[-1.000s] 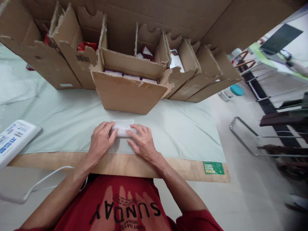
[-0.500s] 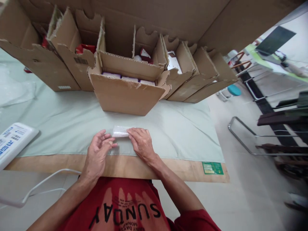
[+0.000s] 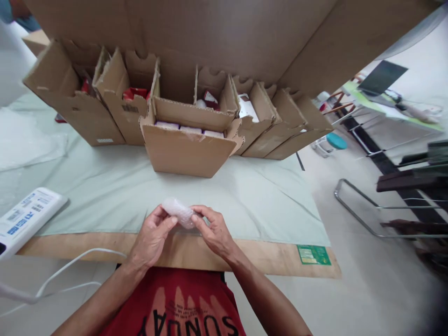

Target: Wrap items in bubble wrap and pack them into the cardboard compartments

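Between my two hands is a small bundle of bubble wrap (image 3: 179, 212), held tilted just above the front edge of the table. My left hand (image 3: 154, 233) pinches its left end with thumb and fingers. At the other end, my right hand (image 3: 213, 228) grips it the same way. Whatever the wrap may contain cannot be made out. Straight ahead of the hands stands a cardboard bin (image 3: 185, 151) with several pale boxes (image 3: 191, 129) showing at its top.
A row of cardboard bins (image 3: 259, 126) lines the back, some with red packets (image 3: 136, 93). Clear plastic wrap (image 3: 28, 140) and a white labelled device (image 3: 31, 217) lie at left. A white cable (image 3: 80, 254) hangs off the front. A green label (image 3: 314, 255) is on the table's right corner.
The bubble wrap bundle has been lifted off the cloth and tilted towards me. My left hand, apart from it before, now grips its left end. The camera view has shifted slightly.
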The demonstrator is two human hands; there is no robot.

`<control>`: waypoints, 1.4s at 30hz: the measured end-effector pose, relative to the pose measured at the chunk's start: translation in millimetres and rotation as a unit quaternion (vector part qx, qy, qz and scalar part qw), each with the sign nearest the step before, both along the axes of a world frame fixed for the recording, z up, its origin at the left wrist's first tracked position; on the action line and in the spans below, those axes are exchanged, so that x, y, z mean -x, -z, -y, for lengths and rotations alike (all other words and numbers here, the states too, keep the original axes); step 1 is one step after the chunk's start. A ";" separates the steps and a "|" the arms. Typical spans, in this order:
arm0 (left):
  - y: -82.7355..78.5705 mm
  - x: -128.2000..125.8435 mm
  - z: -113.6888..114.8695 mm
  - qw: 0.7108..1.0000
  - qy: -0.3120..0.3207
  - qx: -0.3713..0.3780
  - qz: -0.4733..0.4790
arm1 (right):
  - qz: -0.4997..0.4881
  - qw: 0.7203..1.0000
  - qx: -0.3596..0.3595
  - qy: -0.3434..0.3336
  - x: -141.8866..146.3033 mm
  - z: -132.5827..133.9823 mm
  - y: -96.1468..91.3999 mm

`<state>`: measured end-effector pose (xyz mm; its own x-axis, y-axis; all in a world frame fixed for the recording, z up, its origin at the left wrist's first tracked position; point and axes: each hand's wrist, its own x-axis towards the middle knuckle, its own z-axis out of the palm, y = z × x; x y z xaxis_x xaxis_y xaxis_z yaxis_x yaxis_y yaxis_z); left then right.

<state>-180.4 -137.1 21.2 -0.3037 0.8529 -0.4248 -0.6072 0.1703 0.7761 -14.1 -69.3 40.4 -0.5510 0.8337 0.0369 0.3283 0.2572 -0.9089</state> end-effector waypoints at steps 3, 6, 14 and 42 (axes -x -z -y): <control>-3.7 3.7 -2.5 0.998 0.029 -0.008 -0.056 | 0.000 0.998 -0.051 -0.036 -9.7 -8.7 -18.1; -12.1 4.8 -8.5 0.989 0.079 -0.038 -0.118 | 0.028 0.993 -0.094 -0.065 -15.6 -18.3 -38.8; -32.7 3.0 -28.4 0.962 0.139 -0.128 -0.198 | 0.040 0.993 -0.028 -0.106 -6.6 -47.7 -68.7; -18.5 42.3 -36.2 0.777 0.070 -0.210 -0.590 | 0.138 0.919 -0.359 -0.085 -15.0 -51.0 -26.1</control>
